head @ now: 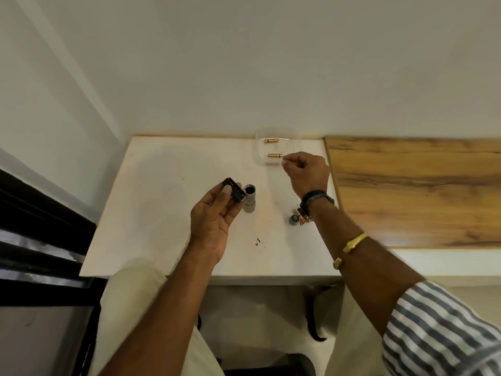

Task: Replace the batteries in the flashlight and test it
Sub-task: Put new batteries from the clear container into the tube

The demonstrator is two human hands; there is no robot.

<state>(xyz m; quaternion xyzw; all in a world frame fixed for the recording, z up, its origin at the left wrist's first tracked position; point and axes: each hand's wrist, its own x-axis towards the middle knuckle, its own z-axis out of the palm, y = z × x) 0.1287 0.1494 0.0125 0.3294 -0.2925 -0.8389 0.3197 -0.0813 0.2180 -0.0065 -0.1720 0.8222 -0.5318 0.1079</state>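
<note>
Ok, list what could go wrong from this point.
The flashlight body stands upright and open right beside the left hand that holds the battery holder; a nudge could topple it. The right hand hovers at the clear tray; a battery could slip or go in reversed.

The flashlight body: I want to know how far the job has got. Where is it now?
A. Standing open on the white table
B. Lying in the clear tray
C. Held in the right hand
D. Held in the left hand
A: the flashlight body stands upright on the white table, its open end up, while the left hand holds only the black battery holder.
</note>
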